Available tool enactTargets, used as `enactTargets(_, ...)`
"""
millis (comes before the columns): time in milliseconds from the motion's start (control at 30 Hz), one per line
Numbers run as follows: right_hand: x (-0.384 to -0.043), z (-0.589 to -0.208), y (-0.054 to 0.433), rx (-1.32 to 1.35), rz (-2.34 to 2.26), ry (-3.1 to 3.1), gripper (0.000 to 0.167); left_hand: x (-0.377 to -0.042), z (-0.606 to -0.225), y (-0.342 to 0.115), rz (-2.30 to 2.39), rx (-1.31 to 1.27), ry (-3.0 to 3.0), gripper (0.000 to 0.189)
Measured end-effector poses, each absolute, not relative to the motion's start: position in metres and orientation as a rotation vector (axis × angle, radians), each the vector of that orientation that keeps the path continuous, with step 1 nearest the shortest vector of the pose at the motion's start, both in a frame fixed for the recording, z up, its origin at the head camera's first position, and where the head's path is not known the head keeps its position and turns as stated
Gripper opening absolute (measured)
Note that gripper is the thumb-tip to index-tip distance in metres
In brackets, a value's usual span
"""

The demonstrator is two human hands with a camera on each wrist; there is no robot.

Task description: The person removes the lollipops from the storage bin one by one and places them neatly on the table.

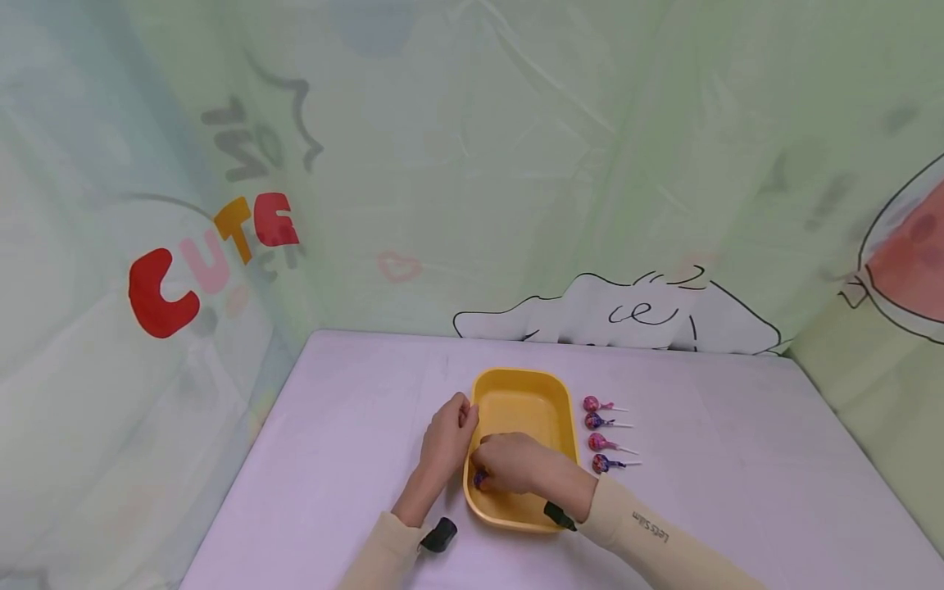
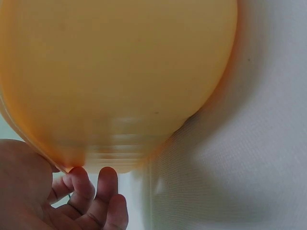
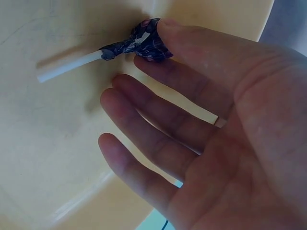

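A yellow plastic tray (image 1: 522, 403) stands on the table. At its left side, my left hand (image 1: 447, 438) holds the rim, with the thumb over the edge and the fingers (image 2: 108, 184) bent against the outside. My right hand (image 1: 516, 464) reaches down inside the tray. Its thumb and index finger pinch the dark-wrapped head of a lollipop (image 3: 149, 42), low against the tray floor, while the other fingers extend loosely. The white stick (image 3: 72, 67) points away from the palm. From the head camera, most of this lollipop is hidden by the right hand.
Several wrapped lollipops lie in a column right of the tray, pink (image 1: 596, 442) and dark purple (image 1: 601, 464) alternating, sticks pointing right. A pale cloth covers the table (image 1: 354, 410). Printed curtains (image 1: 472, 180) rise behind it and at both sides.
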State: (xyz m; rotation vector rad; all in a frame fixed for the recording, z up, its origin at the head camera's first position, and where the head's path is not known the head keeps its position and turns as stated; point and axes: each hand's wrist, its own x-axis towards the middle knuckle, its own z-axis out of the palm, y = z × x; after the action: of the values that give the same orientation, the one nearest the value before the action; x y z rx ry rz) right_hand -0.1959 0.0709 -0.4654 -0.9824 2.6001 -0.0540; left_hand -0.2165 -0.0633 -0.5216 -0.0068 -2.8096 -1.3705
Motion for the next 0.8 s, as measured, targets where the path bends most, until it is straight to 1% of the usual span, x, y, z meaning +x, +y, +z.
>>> enactTargets(800,-0.188,-0.437,0.076,-0.977,-0.083,2.608,0.014,-0.218,-0.524,-0.063,-1.384,0.001,-2.814,0.017)
